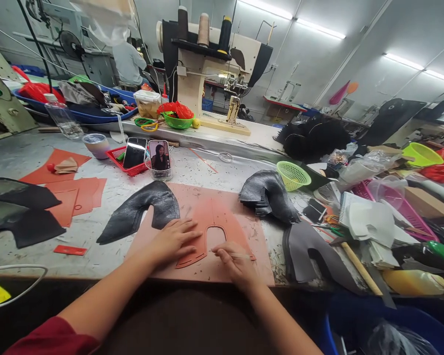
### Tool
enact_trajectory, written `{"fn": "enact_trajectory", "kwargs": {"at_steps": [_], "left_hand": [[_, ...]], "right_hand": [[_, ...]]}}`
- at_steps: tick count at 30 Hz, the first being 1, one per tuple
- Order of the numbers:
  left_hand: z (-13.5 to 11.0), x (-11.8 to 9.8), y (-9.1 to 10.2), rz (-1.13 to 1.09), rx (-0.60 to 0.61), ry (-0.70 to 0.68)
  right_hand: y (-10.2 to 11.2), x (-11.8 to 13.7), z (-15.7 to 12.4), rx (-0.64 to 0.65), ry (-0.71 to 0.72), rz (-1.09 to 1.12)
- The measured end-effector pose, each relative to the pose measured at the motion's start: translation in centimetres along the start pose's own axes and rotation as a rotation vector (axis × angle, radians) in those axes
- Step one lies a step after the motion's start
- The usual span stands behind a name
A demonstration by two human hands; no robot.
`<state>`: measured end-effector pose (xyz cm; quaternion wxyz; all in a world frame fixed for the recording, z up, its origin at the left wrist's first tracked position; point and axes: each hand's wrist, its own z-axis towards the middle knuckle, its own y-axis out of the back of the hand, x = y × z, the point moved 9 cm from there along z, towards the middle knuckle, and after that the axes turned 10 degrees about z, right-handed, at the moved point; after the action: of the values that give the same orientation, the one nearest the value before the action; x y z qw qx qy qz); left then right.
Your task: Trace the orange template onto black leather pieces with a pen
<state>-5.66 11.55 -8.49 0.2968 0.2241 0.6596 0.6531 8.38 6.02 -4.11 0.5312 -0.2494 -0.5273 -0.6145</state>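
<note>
An orange-red template [214, 215] with a U-shaped cutout lies on a pinkish sheet [261, 246] at the table's front edge. My left hand [177, 239] rests flat on the template's left side, fingers stretched out and holding nothing. At the lower right of the cutout, my right hand [235, 264] pinches a thin, pale, pen-like stick [240, 255], its tip near the cutout's opening. Just beyond my left hand is a curved black leather piece [133, 212], partly over the sheet. More black leather pieces [264, 195] are stacked to the right.
Dark grey curved pieces [307, 251] and a wooden-handled tool [360, 268] lie at right. A green basket [293, 175] stands behind them. Two phones lean by a red basket [124, 161]. A sewing machine [192, 74] stands at the back. Orange sheets [85, 197] lie left.
</note>
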Motion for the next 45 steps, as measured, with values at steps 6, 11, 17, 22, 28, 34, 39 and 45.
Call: {"fn": "enact_trajectory", "kwargs": {"at_steps": [6,11,17,22,28,34,39,45], "left_hand": [[0.1,-0.1,-0.2,0.056,0.023,0.0],[0.3,-0.4,-0.1,0.068,0.052,-0.008],[0.7,-1.2,1.5,0.085,0.11,-0.022],[3.3,-2.3,3.1,0.181,0.134,0.013],[7.4,-6.5,1.3,0.096,0.092,-0.125],[8.2,-7.2,-0.7,0.048,0.101,-0.177],[8.2,-7.2,-0.4,0.068,0.095,-0.198],[8.3,-7.1,-0.5,0.063,0.045,-0.21]], "right_hand": [[-5.8,0.5,1.9,0.225,-0.051,-0.093],[-7.5,1.2,2.7,0.349,-0.1,-0.043],[2.1,-3.3,1.8,0.129,-0.301,-0.141],[6.7,-4.9,-2.4,-0.02,-0.219,-0.335],[5.8,-5.3,-4.3,-0.125,-0.109,-0.459],[6.2,-5.0,-4.3,-0.193,-0.044,-0.457],[6.0,-4.7,-4.5,-0.213,-0.024,-0.472],[6.7,-4.8,-3.9,-0.134,-0.078,-0.354]]}}
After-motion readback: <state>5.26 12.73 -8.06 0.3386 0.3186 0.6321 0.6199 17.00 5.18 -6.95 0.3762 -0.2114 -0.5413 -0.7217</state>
